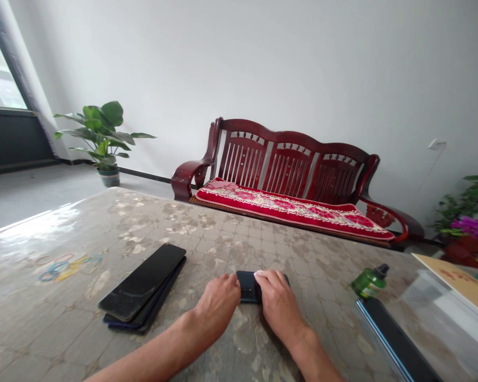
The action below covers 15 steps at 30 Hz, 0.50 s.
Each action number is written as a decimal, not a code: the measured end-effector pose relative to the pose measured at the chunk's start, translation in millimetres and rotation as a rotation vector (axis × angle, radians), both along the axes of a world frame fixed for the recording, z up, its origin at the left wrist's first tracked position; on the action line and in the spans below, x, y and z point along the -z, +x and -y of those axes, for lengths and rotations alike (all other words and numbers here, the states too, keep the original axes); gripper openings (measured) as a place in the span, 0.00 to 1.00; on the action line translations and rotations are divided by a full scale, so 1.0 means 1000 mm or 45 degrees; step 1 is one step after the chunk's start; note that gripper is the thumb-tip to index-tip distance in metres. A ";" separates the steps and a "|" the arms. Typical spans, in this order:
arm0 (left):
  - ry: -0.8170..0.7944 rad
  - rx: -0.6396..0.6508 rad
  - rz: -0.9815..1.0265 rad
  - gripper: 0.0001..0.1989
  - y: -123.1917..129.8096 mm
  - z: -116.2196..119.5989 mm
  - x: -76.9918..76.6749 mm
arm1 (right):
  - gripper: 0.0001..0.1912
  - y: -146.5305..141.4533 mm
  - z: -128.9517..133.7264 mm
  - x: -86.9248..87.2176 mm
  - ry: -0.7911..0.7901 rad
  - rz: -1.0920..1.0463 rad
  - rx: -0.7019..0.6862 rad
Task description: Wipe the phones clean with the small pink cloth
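Observation:
A dark blue phone (247, 287) lies flat on the patterned tablecloth (231, 239), in front of me. My left hand (220, 298) is closed at the phone's left end, its fingertips against the edge. Over the right part of the phone rests my right hand (276, 297), fingers bent and pressed together around that end, hiding much of it. To the left, several dark phones (145, 286) form a slightly fanned stack. Another group of dark phones (396, 339) with light blue edges lies at the right.
Colored rubber bands (66, 268) lie at the left. At the right are a green bottle (369, 282) and a translucent box (434, 302). Beyond the table stand a red wooden bench (290, 159), a potted plant (109, 176) and purple flowers (476, 227).

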<state>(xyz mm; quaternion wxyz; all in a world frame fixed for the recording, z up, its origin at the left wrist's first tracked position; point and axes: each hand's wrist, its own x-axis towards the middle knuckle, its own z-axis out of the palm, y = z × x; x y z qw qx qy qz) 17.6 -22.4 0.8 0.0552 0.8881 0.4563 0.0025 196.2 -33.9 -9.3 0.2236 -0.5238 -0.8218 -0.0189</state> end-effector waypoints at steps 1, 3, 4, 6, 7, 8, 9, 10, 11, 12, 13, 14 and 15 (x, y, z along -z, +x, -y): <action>0.005 -0.008 -0.012 0.11 0.000 0.000 0.000 | 0.19 -0.001 -0.001 0.000 0.009 -0.017 -0.043; 0.012 -0.033 -0.052 0.12 0.000 0.000 0.000 | 0.18 0.001 -0.004 0.001 0.024 -0.030 -0.053; 0.013 -0.036 -0.067 0.12 0.000 0.000 0.001 | 0.18 0.005 -0.005 0.002 0.032 -0.027 -0.017; 0.014 -0.034 -0.088 0.10 -0.001 0.000 0.001 | 0.19 0.015 -0.008 0.003 0.049 0.002 0.099; 0.016 -0.029 -0.095 0.10 -0.001 0.000 0.001 | 0.19 0.021 -0.009 0.004 0.056 0.022 0.160; 0.017 -0.025 -0.099 0.09 -0.001 0.000 0.001 | 0.19 0.025 -0.009 0.004 0.061 0.042 0.208; 0.018 -0.022 -0.102 0.08 -0.002 0.000 0.001 | 0.19 0.029 -0.009 0.005 0.066 0.059 0.241; 0.019 -0.021 -0.104 0.08 -0.002 0.000 0.001 | 0.19 0.031 -0.009 0.005 0.071 0.068 0.256; 0.020 -0.022 -0.106 0.08 -0.002 0.000 0.001 | 0.19 0.031 -0.008 0.005 0.075 0.067 0.254; 0.022 -0.023 -0.108 0.08 -0.001 0.000 0.001 | 0.19 0.030 -0.006 0.006 0.077 0.056 0.234; 0.023 -0.024 -0.109 0.09 -0.001 0.000 0.001 | 0.19 0.027 -0.004 0.006 0.077 0.040 0.200; 0.025 -0.024 -0.110 0.09 -0.001 0.000 0.001 | 0.20 0.024 -0.003 0.006 0.075 0.021 0.155; 0.028 -0.023 -0.110 0.10 -0.001 -0.001 0.001 | 0.20 0.020 -0.001 0.006 0.069 0.002 0.107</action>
